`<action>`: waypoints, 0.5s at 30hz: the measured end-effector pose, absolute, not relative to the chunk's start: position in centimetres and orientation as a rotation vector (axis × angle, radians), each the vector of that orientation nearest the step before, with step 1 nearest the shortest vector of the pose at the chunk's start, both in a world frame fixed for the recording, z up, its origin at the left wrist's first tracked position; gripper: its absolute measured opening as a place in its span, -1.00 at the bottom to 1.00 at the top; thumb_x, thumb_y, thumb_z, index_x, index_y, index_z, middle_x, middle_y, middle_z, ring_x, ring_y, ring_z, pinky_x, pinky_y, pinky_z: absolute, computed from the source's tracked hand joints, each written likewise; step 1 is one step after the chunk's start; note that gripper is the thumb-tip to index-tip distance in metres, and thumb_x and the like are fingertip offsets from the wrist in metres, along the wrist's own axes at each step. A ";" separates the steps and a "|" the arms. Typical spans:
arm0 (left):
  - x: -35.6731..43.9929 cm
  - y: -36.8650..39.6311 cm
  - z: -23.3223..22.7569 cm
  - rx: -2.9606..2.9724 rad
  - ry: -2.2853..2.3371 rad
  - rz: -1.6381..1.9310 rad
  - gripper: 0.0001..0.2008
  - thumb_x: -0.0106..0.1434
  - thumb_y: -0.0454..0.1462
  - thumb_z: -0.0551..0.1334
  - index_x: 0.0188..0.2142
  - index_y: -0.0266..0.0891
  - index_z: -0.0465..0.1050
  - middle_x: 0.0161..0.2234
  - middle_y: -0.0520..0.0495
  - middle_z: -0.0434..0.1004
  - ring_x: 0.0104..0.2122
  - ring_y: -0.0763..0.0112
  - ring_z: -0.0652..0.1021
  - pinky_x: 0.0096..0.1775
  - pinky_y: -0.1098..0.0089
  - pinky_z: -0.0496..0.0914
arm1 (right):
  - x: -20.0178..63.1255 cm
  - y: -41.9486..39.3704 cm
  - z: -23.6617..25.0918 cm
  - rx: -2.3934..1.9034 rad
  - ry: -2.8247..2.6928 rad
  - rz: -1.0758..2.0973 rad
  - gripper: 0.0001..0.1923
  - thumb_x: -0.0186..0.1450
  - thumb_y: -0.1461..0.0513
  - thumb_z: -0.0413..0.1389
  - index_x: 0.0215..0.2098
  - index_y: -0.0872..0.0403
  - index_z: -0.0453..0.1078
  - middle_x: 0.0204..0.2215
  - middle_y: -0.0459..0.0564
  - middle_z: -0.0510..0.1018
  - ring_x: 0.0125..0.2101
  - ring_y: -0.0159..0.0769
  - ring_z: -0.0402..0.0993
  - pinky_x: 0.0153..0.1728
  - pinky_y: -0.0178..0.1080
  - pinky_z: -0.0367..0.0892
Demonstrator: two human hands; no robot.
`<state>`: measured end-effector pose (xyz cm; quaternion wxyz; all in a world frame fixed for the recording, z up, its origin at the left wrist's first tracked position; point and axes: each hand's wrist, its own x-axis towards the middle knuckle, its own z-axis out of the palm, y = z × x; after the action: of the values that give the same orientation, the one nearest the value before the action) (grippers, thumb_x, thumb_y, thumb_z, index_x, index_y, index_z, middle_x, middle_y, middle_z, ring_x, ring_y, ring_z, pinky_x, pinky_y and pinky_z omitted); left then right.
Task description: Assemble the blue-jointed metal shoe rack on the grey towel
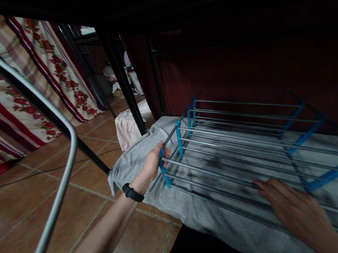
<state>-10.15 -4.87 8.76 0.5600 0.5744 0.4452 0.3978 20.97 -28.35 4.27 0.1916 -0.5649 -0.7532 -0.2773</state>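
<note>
In left grip, end of rack.

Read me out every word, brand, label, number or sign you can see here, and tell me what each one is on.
There are none I can read.
Metal rack: no lettering visible on its rods or blue brackets.
Black wristband: no readable mark.
Patterned curtain: flowers and stripes, no words.
Background clutter: too small and dim to tell.

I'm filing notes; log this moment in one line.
left hand: holding rack at blue bracket | right hand: touching rack's near side | rack: over grey cloth
</note>
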 end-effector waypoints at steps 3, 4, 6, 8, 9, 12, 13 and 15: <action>-10.0 -5.1 8.8 1.346 1.050 0.928 -0.54 0.37 -0.02 -0.03 -0.51 -0.24 0.35 -0.58 0.01 0.36 -0.66 0.49 0.28 -0.55 0.37 0.18 | 20.8 -28.3 3.8 -1.589 -2.114 -0.770 -0.62 0.57 0.19 -0.22 0.01 0.14 0.40 -0.24 -0.01 0.49 -0.37 -0.37 0.43 -0.37 -0.25 0.25; -10.0 -5.1 8.8 1.345 1.050 0.927 -0.54 0.38 -0.02 -0.03 -0.51 -0.23 0.35 -0.58 0.01 0.36 -0.66 0.48 0.29 -0.55 0.37 0.18 | 20.7 -28.3 3.6 -1.591 -2.113 -0.761 -0.63 0.57 0.19 -0.22 0.01 0.14 0.40 -0.25 -0.02 0.49 -0.39 -0.38 0.43 -0.38 -0.25 0.24; -10.0 -5.1 8.7 1.345 1.045 0.920 -0.53 0.38 -0.02 -0.03 -0.52 -0.23 0.36 -0.60 0.01 0.35 -0.66 0.47 0.29 -0.55 0.36 0.19 | 20.6 -28.2 3.2 -1.589 -2.103 -0.742 -0.65 0.57 0.21 -0.20 0.00 0.14 0.39 -0.27 -0.03 0.48 -0.41 -0.39 0.41 -0.37 -0.25 0.24; -10.1 -5.0 8.7 1.353 1.036 0.901 -0.52 0.37 -0.01 -0.02 -0.52 -0.22 0.37 -0.61 0.01 0.34 -0.65 0.46 0.30 -0.55 0.35 0.20 | 20.7 -28.2 3.2 -1.588 -2.102 -0.738 -0.67 0.57 0.22 -0.19 0.00 0.15 0.39 -0.29 -0.04 0.47 -0.39 -0.37 0.41 -0.33 -0.24 0.25; -10.2 -4.9 8.6 1.361 1.031 0.894 -0.52 0.37 0.00 -0.02 -0.52 -0.22 0.37 -0.61 0.01 0.34 -0.65 0.45 0.30 -0.54 0.35 0.21 | 20.8 -28.2 3.2 -1.585 -2.110 -0.745 -0.67 0.57 0.22 -0.18 0.01 0.14 0.39 -0.30 -0.04 0.47 -0.38 -0.36 0.41 -0.31 -0.24 0.25; -10.3 -4.7 8.6 1.401 1.026 0.887 -0.53 0.37 0.00 -0.01 -0.51 -0.22 0.38 -0.59 0.02 0.36 -0.65 0.46 0.31 -0.53 0.34 0.22 | 21.3 -28.1 3.7 -1.584 -2.143 -0.758 -0.70 0.56 0.24 -0.15 0.04 0.13 0.39 -0.29 -0.03 0.47 -0.35 -0.34 0.41 -0.29 -0.23 0.24; -10.3 -4.6 8.5 1.413 1.029 0.884 -0.53 0.36 0.01 -0.02 -0.51 -0.22 0.38 -0.59 0.02 0.37 -0.65 0.46 0.31 -0.53 0.35 0.23 | 21.3 -28.0 3.8 -1.590 -2.144 -0.756 -0.71 0.56 0.24 -0.14 0.04 0.13 0.39 -0.28 -0.03 0.47 -0.34 -0.33 0.41 -0.29 -0.22 0.24; -10.2 -4.5 8.4 1.435 1.044 0.871 -0.53 0.36 0.02 -0.01 -0.51 -0.21 0.37 -0.60 0.03 0.36 -0.65 0.47 0.30 -0.53 0.35 0.23 | 21.2 -27.9 4.1 -1.619 -2.133 -0.744 -0.72 0.55 0.26 -0.12 0.04 0.12 0.39 -0.26 0.00 0.48 -0.31 -0.31 0.42 -0.27 -0.22 0.24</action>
<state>-10.23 -4.46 8.44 0.5498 0.6063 0.4412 0.3679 21.18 -27.87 4.15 0.1803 -0.5732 -0.7548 -0.2632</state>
